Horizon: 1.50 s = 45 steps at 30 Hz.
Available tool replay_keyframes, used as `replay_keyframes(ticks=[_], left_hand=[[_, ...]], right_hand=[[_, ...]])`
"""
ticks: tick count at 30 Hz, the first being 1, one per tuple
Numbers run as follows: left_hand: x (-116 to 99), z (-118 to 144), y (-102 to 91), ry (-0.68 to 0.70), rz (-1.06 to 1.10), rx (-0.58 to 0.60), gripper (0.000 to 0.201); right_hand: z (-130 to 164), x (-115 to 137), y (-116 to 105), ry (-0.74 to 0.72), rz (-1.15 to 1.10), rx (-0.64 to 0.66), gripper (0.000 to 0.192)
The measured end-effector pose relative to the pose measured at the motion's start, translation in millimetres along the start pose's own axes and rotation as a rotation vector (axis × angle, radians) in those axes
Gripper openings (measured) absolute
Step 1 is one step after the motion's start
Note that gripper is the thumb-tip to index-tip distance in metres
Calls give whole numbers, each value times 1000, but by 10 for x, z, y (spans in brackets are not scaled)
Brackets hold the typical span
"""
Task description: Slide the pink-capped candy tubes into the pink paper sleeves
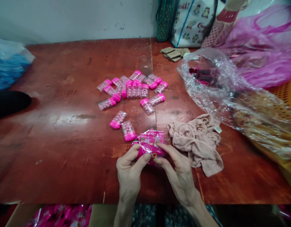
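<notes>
My left hand (130, 171) and my right hand (179, 170) meet near the table's front edge, both closed in a pinch. Between their thumbs and fingers is a glossy pink printed wrapper (145, 149); whether anything sits inside it I cannot tell. Just beyond the fingertips lie more flat pink wrappers (159, 136), partly hidden by the hands. A clear candy container (128, 128) with a pink cap and pale pink balls lies left of them, and another container (119, 119) rests behind it. Farther back, several similar containers (134, 89) are grouped loosely on the table.
A crumpled beige cloth (197, 138) lies right of my hands on the red-brown table (65, 151). Clear plastic (221, 91), a pink bag (265, 47) and an orange basket (287, 94) crowd the right. Below the front edge, a carton (101, 216) stands beside pink packages (62, 216).
</notes>
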<state>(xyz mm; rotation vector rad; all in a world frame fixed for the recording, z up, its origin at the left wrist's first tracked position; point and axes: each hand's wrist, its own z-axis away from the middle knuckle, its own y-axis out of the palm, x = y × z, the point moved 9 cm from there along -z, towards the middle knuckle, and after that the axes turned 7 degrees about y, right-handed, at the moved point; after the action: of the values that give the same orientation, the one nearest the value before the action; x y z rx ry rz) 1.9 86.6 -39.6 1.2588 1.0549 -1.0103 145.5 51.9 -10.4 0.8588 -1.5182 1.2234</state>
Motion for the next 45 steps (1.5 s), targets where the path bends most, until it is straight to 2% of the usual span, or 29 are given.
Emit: replay_keyframes(ticks=[3,6,9,12,14,16,18,21,23,25,28,30,33,38,40,43,45], left_hand=[[94,5,-44,-75,153,-69,9],[93,-6,-60,-93,213,-95,7],[64,-13,-105,-105,199,-94,6],[40,-23,-292,-103,174,-143,6],[17,-32,-523,-79,166,-249,5],[-4,-29,-768,-58,169,-377,6],[-7,-25,-932,-66,191,-458,10],[13,-28,-1004,-120,259,-476,15],[15,-27,-1010,-145,305,-469,18],[7,-25,-1031,-153,332,-472,19],[-10,-30,-1088,-147,336,-487,20],[-23,-42,-1118,-133,334,-498,20],[-45,-54,-1144,-105,328,-528,19],[-136,-56,-1148,-3,269,-594,14],[-189,-53,-1132,56,227,-610,12],[-257,-52,-1055,132,174,-598,10],[-282,-52,-979,159,152,-574,9]], right_hand=[[-7,-43,43,65,-32,30,9],[7,-92,127,159,-57,79,24],[40,-69,222,183,-49,121,35],[30,-11,311,161,11,146,40],[-56,71,334,103,98,112,37],[-206,223,368,-14,228,59,26],[-379,399,525,-165,412,86,20],[-551,523,974,-360,686,323,30],[-600,526,1185,-435,774,433,30],[-629,498,1270,-466,791,469,30],[-671,408,1234,-472,780,447,36],[-727,341,1158,-458,767,399,38],[-819,296,1056,-419,735,327,30],[-725,417,863,-306,630,252,14],[-613,403,741,-148,469,240,19],[-400,284,684,109,144,298,24],[-294,232,688,198,8,314,24]])
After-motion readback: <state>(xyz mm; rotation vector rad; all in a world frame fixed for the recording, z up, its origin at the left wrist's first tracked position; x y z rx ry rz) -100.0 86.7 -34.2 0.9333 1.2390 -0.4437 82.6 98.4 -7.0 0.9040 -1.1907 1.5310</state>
